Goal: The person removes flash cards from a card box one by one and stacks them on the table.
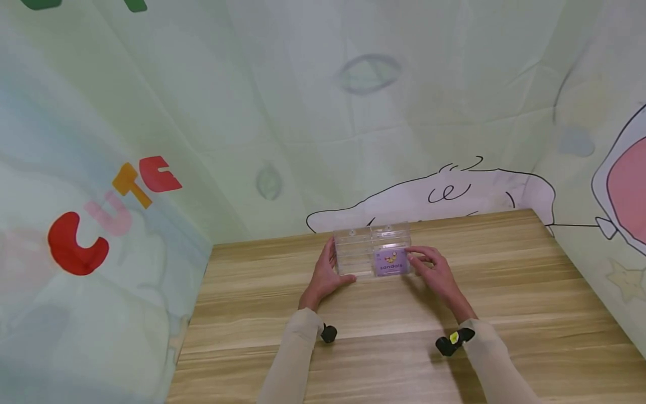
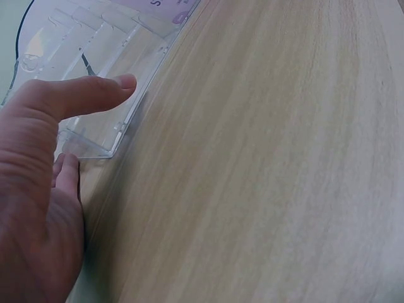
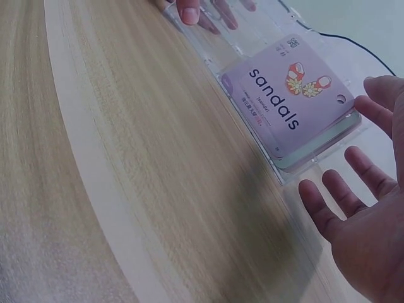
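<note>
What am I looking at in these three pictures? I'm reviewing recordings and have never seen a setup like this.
There is no machine here: a person is working with two bare hands. The wide picture comes from a camera worn on the head, looking forward and down; each closer one comes from a camera on that wrist. On the wood-patterned table stands a clear plastic holder, with a purple "sandals" card in its right side. The left hand holds the holder's left end, thumb in front and fingers behind. The right hand is at the card's edge; whether it pinches it, I can't tell.
</note>
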### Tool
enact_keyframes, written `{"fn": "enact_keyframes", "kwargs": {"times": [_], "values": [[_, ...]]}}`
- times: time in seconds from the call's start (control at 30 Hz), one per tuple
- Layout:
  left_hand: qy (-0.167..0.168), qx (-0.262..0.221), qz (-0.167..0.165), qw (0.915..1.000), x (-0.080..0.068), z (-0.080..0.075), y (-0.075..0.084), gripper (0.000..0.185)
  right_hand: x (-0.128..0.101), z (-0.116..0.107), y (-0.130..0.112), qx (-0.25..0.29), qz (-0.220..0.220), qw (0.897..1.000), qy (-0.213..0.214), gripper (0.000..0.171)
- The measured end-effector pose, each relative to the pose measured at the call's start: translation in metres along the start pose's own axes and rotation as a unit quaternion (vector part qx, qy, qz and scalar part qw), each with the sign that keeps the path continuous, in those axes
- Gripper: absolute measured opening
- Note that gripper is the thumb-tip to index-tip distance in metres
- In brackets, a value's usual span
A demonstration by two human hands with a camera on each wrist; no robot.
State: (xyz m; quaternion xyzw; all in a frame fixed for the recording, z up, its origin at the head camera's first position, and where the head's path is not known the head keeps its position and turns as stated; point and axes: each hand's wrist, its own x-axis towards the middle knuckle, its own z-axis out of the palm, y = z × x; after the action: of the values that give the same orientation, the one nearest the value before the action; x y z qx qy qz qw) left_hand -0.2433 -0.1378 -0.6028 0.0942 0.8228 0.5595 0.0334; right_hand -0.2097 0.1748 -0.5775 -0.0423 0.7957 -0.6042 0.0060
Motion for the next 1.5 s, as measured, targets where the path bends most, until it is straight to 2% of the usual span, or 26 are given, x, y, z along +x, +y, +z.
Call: {"fn": "enact_keyframes", "kwargs": {"times": [0.47,0.8,0.83,1.07,1.23,1.37,1.5], "values": [[-0.001,-0.007,0.003,1.0,0.001,0.0,-0.002,0.125,0.0,-0.001,-0.002,0.016,-0.005,1.0,0.006,0.034],[0.007,-0.014,0.006,0.9999,-0.001,0.002,0.001,0.123,-0.001,0.002,-0.004,-0.021,-0.007,0.999,0.028,0.033],[0.007,-0.016,0.006,0.9998,-0.002,0.002,0.003,0.123,-0.001,0.003,-0.004,-0.021,-0.009,0.999,0.032,0.033],[-0.007,-0.02,0.003,0.9998,-0.014,-0.007,0.043,0.117,0.0,0.005,-0.008,-0.008,-0.025,0.999,0.042,0.026],[-0.006,-0.021,0.001,0.9998,-0.017,-0.009,0.049,0.116,0.001,0.007,-0.008,0.018,-0.03,0.999,0.039,0.025],[-0.007,-0.023,0.001,0.9997,-0.017,-0.008,0.047,0.117,0.001,0.009,-0.007,0.022,-0.032,0.999,0.036,0.025],[-0.002,-0.025,0.006,0.9997,-0.008,-0.004,0.021,0.123,0.001,0.011,-0.006,0.022,-0.033,0.999,0.037,0.025]]}}
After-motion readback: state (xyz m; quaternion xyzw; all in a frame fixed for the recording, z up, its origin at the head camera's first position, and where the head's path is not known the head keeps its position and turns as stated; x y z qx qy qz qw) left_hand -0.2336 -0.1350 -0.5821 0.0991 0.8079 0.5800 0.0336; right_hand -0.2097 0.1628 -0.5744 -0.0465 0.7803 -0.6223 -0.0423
